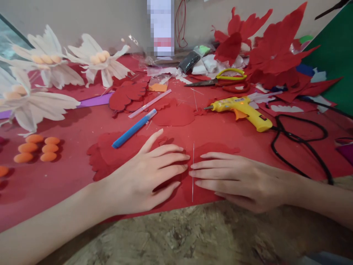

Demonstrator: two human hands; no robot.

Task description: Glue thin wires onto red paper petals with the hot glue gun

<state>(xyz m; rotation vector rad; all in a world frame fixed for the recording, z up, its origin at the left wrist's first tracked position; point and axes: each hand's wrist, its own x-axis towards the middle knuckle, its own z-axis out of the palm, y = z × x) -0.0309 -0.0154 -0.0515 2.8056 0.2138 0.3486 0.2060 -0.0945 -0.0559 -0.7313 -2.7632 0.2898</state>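
Note:
My left hand [157, 169] lies palm down with its fingers stretched out over red cut-out pieces [107, 156]. Facing it, my right hand [242, 176] also rests flat, fingers extended. Between the two sets of fingertips a thin straight wire [193, 187] runs away from me across the red sheet material. The right fingertips touch or nearly touch this wire; the left ones stop just beside it. Beyond my left hand is a blue marker [134, 129]. A yellow hot glue gun [242, 110] lies past my right hand, nozzle pointing left.
White fabric flowers [46, 60] stand at the left, near orange oval pieces [28, 148]. Yellow-handled scissors [217, 79] lie at the back among scraps. Large red flowers [275, 55] rise at the back right. A black cord [300, 138] loops at the right. The red table covering [74, 136] ends close to me.

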